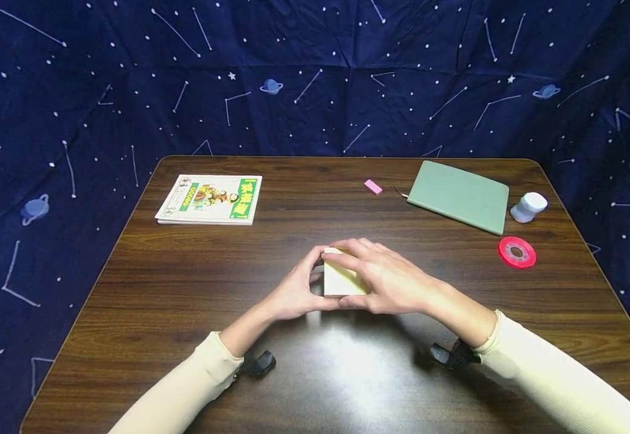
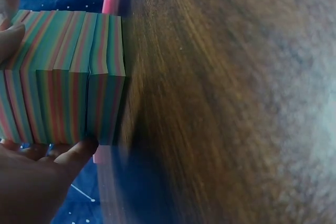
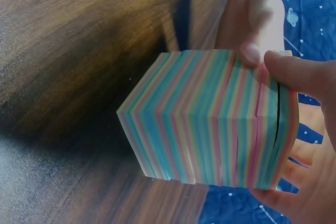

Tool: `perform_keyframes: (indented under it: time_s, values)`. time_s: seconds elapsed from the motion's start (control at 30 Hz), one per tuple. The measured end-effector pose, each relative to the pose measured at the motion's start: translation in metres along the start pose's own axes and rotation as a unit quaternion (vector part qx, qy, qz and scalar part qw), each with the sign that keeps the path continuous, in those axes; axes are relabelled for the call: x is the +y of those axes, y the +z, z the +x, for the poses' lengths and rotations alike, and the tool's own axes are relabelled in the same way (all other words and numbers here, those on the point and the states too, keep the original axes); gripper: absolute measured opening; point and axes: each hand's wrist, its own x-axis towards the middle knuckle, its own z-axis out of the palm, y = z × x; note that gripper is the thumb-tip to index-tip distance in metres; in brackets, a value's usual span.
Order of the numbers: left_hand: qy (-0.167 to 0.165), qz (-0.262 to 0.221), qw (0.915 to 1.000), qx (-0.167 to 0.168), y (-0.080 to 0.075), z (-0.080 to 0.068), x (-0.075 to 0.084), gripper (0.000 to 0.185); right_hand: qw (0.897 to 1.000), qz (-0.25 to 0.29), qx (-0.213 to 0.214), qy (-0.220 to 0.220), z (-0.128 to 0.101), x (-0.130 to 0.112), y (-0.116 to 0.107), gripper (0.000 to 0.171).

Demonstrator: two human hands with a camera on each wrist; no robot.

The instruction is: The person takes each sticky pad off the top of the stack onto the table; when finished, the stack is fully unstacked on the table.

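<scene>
At the middle of the wooden table, seen from the head camera, both hands close on a thick block of sticky notes: the left hand curls against its left side and the right hand drapes over its top and right side. The step in hand looks like parting or squaring the stack; a next move would call for a fingertip worked into a gap between sheets.

In the left wrist view, fingers press the striped block's near edge.

In the right wrist view, a fingertip pinches its top edge where sheets gape.
</scene>
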Motion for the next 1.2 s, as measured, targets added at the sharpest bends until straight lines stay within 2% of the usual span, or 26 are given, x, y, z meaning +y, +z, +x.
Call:
perform_keyframes:
  time_s: [0.33, 0.43, 0.57, 0.7, 0.9, 1.03, 1.2]
  values:
    - [0.008, -0.006, 0.9999, -0.002, -0.002, 0.000, -0.001, 0.086, 0.998, 0.051, 0.007, 0.027, -0.005, 0.010, -0.016, 0.076]
    - [0.009, -0.004, 1.0000, -0.002, -0.002, 0.000, -0.001, 0.087, 0.996, 0.075, 0.014, 0.047, -0.006, 0.021, -0.024, 0.075]
    - [0.007, -0.002, 1.0000, 0.004, -0.002, 0.000, -0.002, 0.088, 0.992, 0.089, 0.037, 0.087, -0.006, 0.049, -0.031, 0.073]
    - [0.004, 0.003, 1.0000, 0.004, -0.001, 0.000, -0.002, 0.087, 0.988, 0.051, 0.054, 0.134, -0.009, 0.085, -0.025, 0.072]
    - [0.007, 0.007, 0.9999, 0.003, 0.000, 0.000, -0.003, 0.087, 0.983, -0.022, 0.016, 0.183, -0.017, 0.125, 0.001, 0.070]
    - [0.006, 0.004, 1.0000, 0.002, -0.001, 0.000, -0.003, 0.087, 0.979, -0.030, 0.000, 0.200, -0.021, 0.139, 0.014, 0.070]
    - [0.003, 0.005, 1.0000, 0.003, -0.001, 0.000, -0.003, 0.086, 0.980, -0.023, -0.007, 0.200, -0.020, 0.143, 0.017, 0.068]
